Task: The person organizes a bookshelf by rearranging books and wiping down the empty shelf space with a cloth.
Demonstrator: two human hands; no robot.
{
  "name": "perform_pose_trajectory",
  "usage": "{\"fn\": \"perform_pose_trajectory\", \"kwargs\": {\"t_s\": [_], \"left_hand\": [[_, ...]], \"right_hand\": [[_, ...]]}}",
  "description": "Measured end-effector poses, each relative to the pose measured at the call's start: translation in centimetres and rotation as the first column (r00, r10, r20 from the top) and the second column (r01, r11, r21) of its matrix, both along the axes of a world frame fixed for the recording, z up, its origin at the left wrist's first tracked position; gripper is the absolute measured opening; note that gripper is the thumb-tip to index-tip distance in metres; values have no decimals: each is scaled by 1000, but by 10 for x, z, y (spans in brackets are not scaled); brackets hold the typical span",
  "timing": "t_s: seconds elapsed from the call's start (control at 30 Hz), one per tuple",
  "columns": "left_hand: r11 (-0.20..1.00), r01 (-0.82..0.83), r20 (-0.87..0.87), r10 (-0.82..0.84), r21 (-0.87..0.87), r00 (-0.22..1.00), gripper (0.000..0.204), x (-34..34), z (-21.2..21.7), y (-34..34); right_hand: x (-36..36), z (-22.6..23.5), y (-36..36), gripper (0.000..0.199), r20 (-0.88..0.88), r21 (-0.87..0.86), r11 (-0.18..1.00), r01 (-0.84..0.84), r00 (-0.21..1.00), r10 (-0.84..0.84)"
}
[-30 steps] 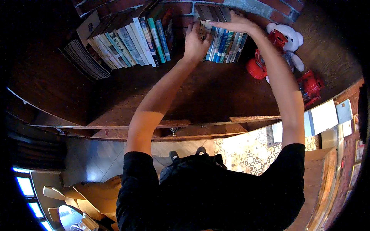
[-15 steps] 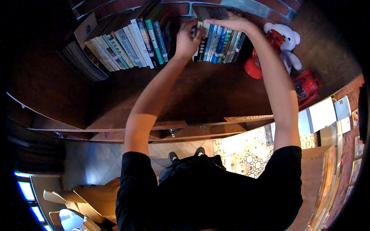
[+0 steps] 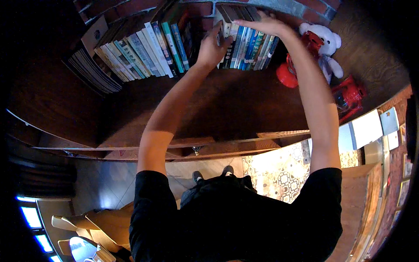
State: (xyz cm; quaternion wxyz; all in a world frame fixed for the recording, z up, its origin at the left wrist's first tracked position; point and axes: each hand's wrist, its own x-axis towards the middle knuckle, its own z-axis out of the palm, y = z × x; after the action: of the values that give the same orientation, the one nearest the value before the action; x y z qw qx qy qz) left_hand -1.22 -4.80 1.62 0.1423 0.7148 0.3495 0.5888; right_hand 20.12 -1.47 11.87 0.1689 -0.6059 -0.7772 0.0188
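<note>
Two groups of upright books stand on a dark wooden shelf [image 3: 166,109], with a gap between them. My left hand [image 3: 211,51] is at the left end of the right-hand row of books [image 3: 248,48]. Its fingers point up along the end book's side, and the thumb stands apart near the spines. Across the top of that same row lies my right hand [image 3: 266,26], flat with fingers stretched out and the thumb pointing left. On the other side of the gap, the left-hand row of books [image 3: 146,52] leans slightly.
Right of the books sit a white teddy bear [image 3: 331,41], a red lantern [image 3: 286,75] partly behind my right forearm, and another red lantern [image 3: 349,94]. Dark thin volumes [image 3: 89,70] lean at the far left. A brick wall [image 3: 198,8] backs the shelf.
My left hand's fingers have straightened and moved up against the end book's side. The right hand stays on top of the row, nearly unmoved.
</note>
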Motion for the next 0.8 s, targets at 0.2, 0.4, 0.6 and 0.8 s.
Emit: {"fn": "perform_pose_trajectory", "kwargs": {"t_s": [0.2, 0.4, 0.6, 0.8], "left_hand": [[999, 12, -126, -5, 52, 992, 59, -2, 2, -1], [998, -53, -387, 37, -31, 921, 61, -12, 11, 2], [988, -18, -365, -39, -150, 930, 75, -6, 0, -8], [997, 16, -367, -44, -79, 929, 81, -15, -7, -6]], "right_hand": [[4, 0, 8, 126, -20, -19, 1000, 17, 1000, -17], [8, 4, 6, 126, -20, -61, 998, -10, 1000, 9], [5, 9, -3, 123, -14, -46, 999, 3, 1000, -4], [0, 8, -9, 120, -13, -37, 999, -8, 1000, 8]]}}
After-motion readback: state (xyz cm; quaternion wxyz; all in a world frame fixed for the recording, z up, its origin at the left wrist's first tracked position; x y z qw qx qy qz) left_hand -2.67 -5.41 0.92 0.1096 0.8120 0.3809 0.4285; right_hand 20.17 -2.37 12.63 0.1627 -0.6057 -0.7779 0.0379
